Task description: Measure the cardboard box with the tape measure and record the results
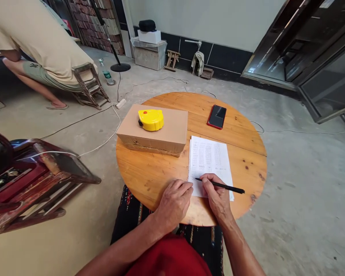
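Paper sheets [209,153], 4 o'clock: writing too small to read; lower part hidden beneath right hand [217,195]. Black pen [231,188], 4 o'clock: partly hidden by fingers. Left hand [175,199], 6 o'clock: palm hidden. Red garment [168,257], 6 o'clock: cut off by bottom edge. Red machine [11,184], 9 o'clock: cut off by left edge. Seated person [46,50], 10 o'clock: cut off by upper and left edges. Bottle [106,73], 10 o'clock: label too small to read.
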`<state>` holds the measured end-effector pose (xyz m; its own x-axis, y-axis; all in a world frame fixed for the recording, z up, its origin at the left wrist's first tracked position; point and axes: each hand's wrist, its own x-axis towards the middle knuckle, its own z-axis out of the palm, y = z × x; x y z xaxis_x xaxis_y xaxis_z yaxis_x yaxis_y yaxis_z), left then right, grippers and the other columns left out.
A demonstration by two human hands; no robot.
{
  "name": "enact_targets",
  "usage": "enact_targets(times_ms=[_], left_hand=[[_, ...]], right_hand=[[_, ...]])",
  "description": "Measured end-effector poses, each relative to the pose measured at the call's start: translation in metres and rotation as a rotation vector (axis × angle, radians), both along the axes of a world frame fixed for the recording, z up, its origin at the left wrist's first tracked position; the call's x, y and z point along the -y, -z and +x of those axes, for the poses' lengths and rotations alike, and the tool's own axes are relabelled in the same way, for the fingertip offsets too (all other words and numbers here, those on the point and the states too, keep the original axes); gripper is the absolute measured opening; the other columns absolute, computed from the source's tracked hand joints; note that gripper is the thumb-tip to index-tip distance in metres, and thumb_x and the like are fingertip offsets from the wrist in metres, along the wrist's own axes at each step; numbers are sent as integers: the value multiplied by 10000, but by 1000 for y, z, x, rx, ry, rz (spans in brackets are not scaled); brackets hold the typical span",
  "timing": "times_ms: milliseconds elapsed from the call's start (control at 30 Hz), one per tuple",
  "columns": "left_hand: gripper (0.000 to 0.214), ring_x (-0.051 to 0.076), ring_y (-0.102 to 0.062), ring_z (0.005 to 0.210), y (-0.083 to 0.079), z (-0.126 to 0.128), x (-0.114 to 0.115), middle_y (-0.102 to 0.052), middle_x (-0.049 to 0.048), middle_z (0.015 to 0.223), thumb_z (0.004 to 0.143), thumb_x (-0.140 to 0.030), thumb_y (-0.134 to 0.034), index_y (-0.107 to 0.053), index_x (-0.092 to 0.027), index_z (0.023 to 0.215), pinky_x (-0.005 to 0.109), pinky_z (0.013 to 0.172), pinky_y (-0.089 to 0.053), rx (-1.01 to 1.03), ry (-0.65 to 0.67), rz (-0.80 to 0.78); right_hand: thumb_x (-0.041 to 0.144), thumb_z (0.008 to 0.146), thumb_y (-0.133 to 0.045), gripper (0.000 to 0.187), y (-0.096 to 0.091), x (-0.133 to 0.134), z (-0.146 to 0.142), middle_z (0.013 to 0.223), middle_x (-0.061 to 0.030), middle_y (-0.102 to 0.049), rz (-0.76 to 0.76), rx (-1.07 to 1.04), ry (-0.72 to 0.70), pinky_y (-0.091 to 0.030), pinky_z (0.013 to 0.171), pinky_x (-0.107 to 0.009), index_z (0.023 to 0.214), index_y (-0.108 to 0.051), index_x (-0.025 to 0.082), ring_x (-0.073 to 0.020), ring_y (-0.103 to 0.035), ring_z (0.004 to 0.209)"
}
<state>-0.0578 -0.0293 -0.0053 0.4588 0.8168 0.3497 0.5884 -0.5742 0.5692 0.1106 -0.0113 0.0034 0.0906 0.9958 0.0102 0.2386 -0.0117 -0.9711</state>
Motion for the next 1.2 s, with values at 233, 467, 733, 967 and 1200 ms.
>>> enact_targets(times_ms=[233, 467, 733, 967, 1200], left_hand=[[297, 265, -558, 1008, -4, -2, 1, -668, 120, 1133, 913, -74, -458, -624, -151, 1147, 428, 905, -448, 17, 1, -6], [267, 270, -575, 984, -6, -2, 0, -678, 132, 1093, 919, -76, -444, -641, -135, 1090, 430, 859, -467, 4, 5, -5], [289, 264, -584, 992, -6, -3, 0, -678, 116, 1076, 923, -84, -435, -641, -162, 1109, 432, 865, -486, 8, 4, -24], [296, 265, -588, 1000, -5, -3, 0, -678, 114, 1082, 926, -101, -446, -643, -176, 1133, 437, 884, -483, 20, -2, -24], [291, 272, -581, 1001, -4, -3, 0, -677, 122, 1101, 911, -75, -460, -641, -160, 1122, 441, 875, -480, 35, -3, -22]], right_hand=[[351, 900, -520, 227, -4, 2, -2, 655, 5, -605, 82, 234, -52, -413, 552, -248, 794, -642, 192, -146, -511, 593], [318, 921, -504, 225, -4, 3, -3, 647, 13, -607, 132, 366, -102, -414, 548, -243, 815, -653, 187, -134, -517, 568], [315, 930, -493, 226, -4, 2, -4, 693, 0, -641, 129, 409, -112, -448, 598, -257, 822, -651, 194, -151, -561, 619], [293, 927, -487, 220, -5, 2, -6, 689, 1, -640, 163, 433, -120, -451, 605, -258, 811, -644, 194, -151, -569, 620], [286, 928, -481, 223, -7, 2, -6, 677, 3, -631, 158, 448, -124, -444, 591, -255, 807, -644, 193, -146, -558, 603]])
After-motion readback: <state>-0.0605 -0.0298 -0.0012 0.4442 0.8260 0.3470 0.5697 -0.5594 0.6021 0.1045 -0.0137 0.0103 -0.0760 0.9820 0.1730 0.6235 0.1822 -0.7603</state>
